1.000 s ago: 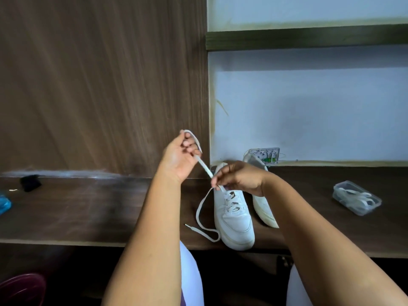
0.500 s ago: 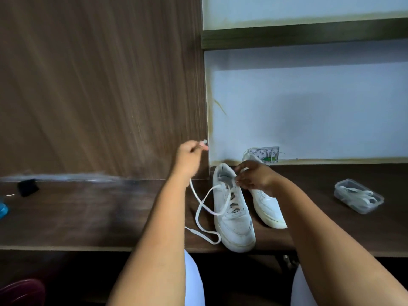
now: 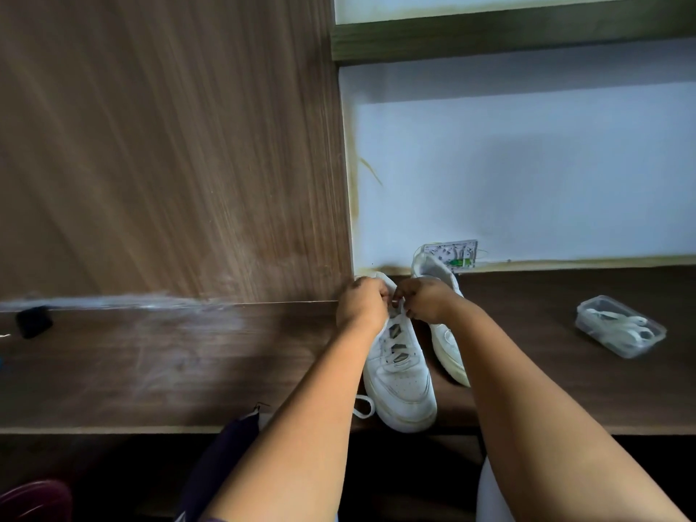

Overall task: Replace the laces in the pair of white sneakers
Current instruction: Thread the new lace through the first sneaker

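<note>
The near sneaker (image 3: 399, 367) is being worked on at the front of the dark wooden desk (image 3: 150, 367), toe pointing towards the desk edge; its top eyelets are being attended to by both hands, which are being held close together over the collar; the left hand (image 3: 362, 304) is being kept curled into a closed pinch, and the right hand (image 3: 425, 300) is being kept curled likewise; a short stretch of the white lace (image 3: 400, 308) is being seen between them, so the lace is apparently being gripped by both, though the fingertips themselves are being hidden by the knuckles; a loose end of the same lace is being left looped on the desk just beside the toe, at the left forearm; the second sneaker (image 3: 440, 325) is being left lying just behind and to the right, partly covered by the right forearm, its heel touching or nearly touching the pale wall (image 3: 527, 175); well apart to the right, a clear plastic box (image 3: 619, 325) is being seen with white laces inside; a small black object (image 3: 33, 321) is being left at the far left of the desk.
</note>
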`<state>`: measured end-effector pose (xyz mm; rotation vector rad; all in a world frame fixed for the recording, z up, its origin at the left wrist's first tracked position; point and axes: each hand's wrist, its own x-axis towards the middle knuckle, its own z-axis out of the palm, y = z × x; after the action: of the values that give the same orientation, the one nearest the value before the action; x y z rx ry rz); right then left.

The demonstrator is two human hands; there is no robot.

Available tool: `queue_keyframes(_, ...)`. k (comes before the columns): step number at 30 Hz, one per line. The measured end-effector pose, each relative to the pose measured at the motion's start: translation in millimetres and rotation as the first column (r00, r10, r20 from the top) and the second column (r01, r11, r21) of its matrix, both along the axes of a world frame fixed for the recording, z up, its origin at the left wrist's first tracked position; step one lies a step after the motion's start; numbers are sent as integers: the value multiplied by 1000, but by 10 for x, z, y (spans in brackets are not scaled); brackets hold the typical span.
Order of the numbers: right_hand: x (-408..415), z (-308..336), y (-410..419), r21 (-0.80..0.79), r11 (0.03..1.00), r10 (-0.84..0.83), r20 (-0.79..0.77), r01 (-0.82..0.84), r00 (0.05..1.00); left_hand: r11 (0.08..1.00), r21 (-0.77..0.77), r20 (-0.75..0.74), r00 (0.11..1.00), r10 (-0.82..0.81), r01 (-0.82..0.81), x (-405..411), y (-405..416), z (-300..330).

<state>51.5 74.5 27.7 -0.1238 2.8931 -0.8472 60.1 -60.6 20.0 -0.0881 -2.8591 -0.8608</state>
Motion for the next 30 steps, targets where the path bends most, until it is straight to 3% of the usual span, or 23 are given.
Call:
queue_keyframes(5, -9, -70, 58, -359, 924, -104, 92, 131, 990, 998, 8, 3, 998, -67, 67, -49, -21, -98)
queue_keyframes(13, 18, -45, 35, -358, 920, -138, 77, 156, 988, 983, -161, -58, 994, -96, 86, -66, 12, -81)
queue_keyframes(18, 53, -17, 41, -371, 917, -127, 71, 145, 989, 977, -192, -8, 995, -98, 94, -73, 30, -132)
queue_keyframes(22, 88, -8, 54, -385, 912, -128, 65, 143, 990, 989, -105, 37, 994, -105, 108, -85, 50, -234)
queue_keyframes(27, 114, -17, 119, -530, 818, -167, 158, 226, 973, 993, 57, 17, 994, -105, 104, -108, 90, -309)
queue_keyframes(30, 125, -67, 118, -530, 825, -155, 119, 195, 981, 982, 157, 5, 994, -112, 109, -125, 77, -356)
